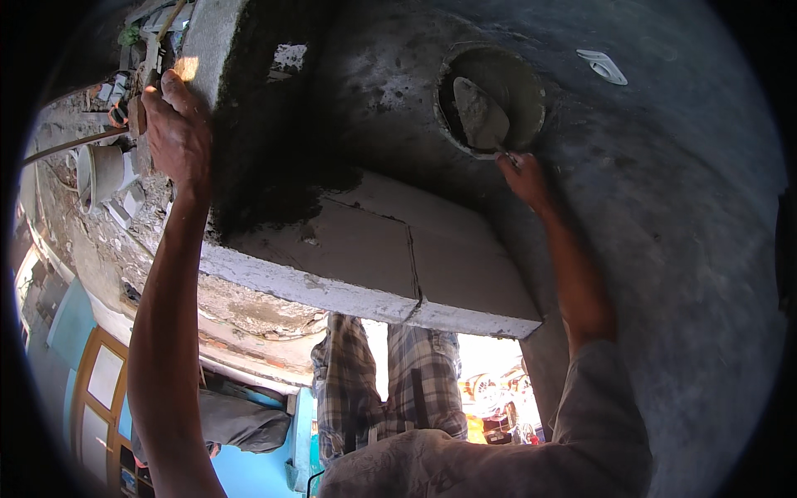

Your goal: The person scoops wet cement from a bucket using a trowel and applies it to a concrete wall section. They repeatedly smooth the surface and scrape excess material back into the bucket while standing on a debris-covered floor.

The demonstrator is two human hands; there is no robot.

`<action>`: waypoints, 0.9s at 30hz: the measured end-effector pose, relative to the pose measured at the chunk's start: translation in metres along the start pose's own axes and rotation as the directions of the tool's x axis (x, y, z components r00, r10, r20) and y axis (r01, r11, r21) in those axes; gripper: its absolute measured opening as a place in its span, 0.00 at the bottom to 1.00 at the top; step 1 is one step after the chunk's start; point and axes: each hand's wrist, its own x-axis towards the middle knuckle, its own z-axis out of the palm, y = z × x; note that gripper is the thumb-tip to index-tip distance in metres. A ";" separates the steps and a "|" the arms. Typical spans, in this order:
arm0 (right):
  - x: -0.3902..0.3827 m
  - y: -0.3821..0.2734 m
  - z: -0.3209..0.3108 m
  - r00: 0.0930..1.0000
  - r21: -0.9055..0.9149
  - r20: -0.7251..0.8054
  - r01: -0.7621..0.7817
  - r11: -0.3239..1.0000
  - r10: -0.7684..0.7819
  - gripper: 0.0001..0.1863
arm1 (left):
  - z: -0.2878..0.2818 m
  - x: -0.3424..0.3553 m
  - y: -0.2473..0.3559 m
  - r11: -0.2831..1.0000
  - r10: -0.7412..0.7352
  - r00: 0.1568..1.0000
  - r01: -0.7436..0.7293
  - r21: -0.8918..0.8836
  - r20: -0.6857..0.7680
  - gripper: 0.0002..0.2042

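My right hand (525, 178) is closed round the handle of a trowel (482, 114). Its broad grey blade, coated with mortar, lies inside a round bucket (441, 116) of wet grey mortar. On the far left, my left hand (178, 131) rests at the outer edge of a thick concrete ledge (217, 41). Thumb and forefinger reach forward, apart, beside a piece of brown wood (137, 116); the other fingers are mostly hidden. In front of my body a flat, light grey slab (357, 249) spans between the hands, with dark wet patches on its far part and a crack across it.
A white plastic piece (603, 66) lies right of the bucket on the grey cement surface (672, 207). Beyond the left ledge are rubble, a pale bucket (101, 176) and an orange-and-black object (118, 114). Below stands a wood-framed door (101, 373); dark cloth (241, 421) hangs nearby.
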 end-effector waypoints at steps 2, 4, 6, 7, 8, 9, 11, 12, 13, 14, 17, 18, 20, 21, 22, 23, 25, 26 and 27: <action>-0.001 -0.019 0.012 0.989 0.164 0.108 -0.121 0.979 0.104 0.29 | 0.000 0.001 0.000 1.000 0.023 1.000 -0.024 -0.009 -0.020 0.34; -0.006 -0.048 0.017 0.942 0.285 0.261 -0.283 0.916 0.210 0.27 | 0.000 0.002 -0.003 1.000 0.018 1.000 -0.018 0.020 0.009 0.30; -0.018 -0.080 0.008 0.916 0.418 0.337 -0.354 0.837 0.220 0.24 | 0.002 0.003 -0.006 0.995 0.102 0.994 -0.102 0.010 -0.043 0.28; -0.021 -0.096 0.000 0.872 0.421 0.379 -0.461 0.781 0.310 0.23 | 0.003 0.003 -0.007 0.991 0.136 0.988 -0.136 0.011 -0.075 0.28; -0.022 -0.111 -0.007 0.850 0.474 0.413 -0.508 0.719 0.328 0.21 | 0.004 0.003 -0.008 0.989 0.150 0.984 -0.150 0.007 -0.094 0.28; -0.022 -0.125 -0.016 0.833 0.529 0.443 -0.542 0.654 0.332 0.20 | 0.005 0.003 -0.009 0.991 0.136 0.986 -0.137 -0.001 -0.099 0.28; -0.022 -0.143 -0.046 0.908 0.606 0.288 -0.419 0.676 0.304 0.17 | 0.006 0.003 -0.009 0.986 0.157 0.979 -0.162 -0.030 -0.130 0.29; -0.019 -0.151 -0.061 0.935 0.564 0.166 -0.352 0.747 0.314 0.17 | 0.006 0.002 -0.009 0.986 0.157 0.979 -0.162 -0.029 -0.129 0.29; -0.017 -0.157 -0.073 0.959 0.528 0.028 -0.253 0.811 0.281 0.17 | 0.005 0.002 -0.009 0.986 0.158 0.979 -0.162 -0.027 -0.125 0.29; -0.017 -0.162 -0.079 0.956 0.428 -0.114 -0.197 0.882 0.269 0.17 | 0.005 0.001 -0.008 0.989 0.142 0.983 -0.147 -0.033 -0.117 0.30; -0.023 -0.169 -0.071 0.875 0.105 -0.479 -0.018 0.994 0.066 0.16 | 0.002 0.001 -0.006 0.996 0.085 0.993 -0.086 -0.015 -0.080 0.30; -0.027 -0.167 -0.059 0.843 0.010 -0.538 0.031 0.999 -0.021 0.16 | 0.001 0.000 -0.005 0.997 0.073 0.995 -0.075 -0.018 -0.072 0.30; -0.039 -0.161 -0.019 0.870 -0.146 -0.448 0.156 0.977 -0.205 0.18 | -0.001 0.001 -0.001 0.998 0.053 0.997 -0.055 -0.023 -0.064 0.30; -0.046 -0.155 -0.002 0.944 -0.195 -0.239 0.182 0.964 -0.227 0.20 | -0.001 0.001 0.000 0.999 0.044 0.997 -0.046 -0.026 -0.055 0.30; -0.054 -0.140 -0.004 0.928 -0.173 -0.030 0.360 0.917 -0.371 0.19 | -0.002 0.002 0.001 0.997 0.069 0.996 -0.070 -0.018 -0.058 0.30; -0.062 -0.124 -0.010 0.878 -0.127 0.216 0.460 0.879 -0.428 0.18 | -0.002 0.003 0.002 0.995 0.093 0.994 -0.094 -0.019 -0.060 0.30; -0.055 -0.096 -0.014 0.865 -0.048 0.345 0.405 0.913 -0.365 0.18 | -0.001 0.004 0.001 0.994 0.105 0.989 -0.108 -0.020 -0.100 0.30; -0.053 -0.085 -0.020 0.942 -0.015 0.274 0.206 0.978 -0.194 0.17 | -0.002 0.000 -0.001 0.995 0.102 0.993 -0.102 -0.006 -0.067 0.31; -0.046 -0.076 -0.024 0.988 0.037 0.152 0.031 0.999 -0.036 0.17 | -0.001 -0.003 -0.003 0.997 0.079 0.996 -0.079 -0.007 -0.040 0.31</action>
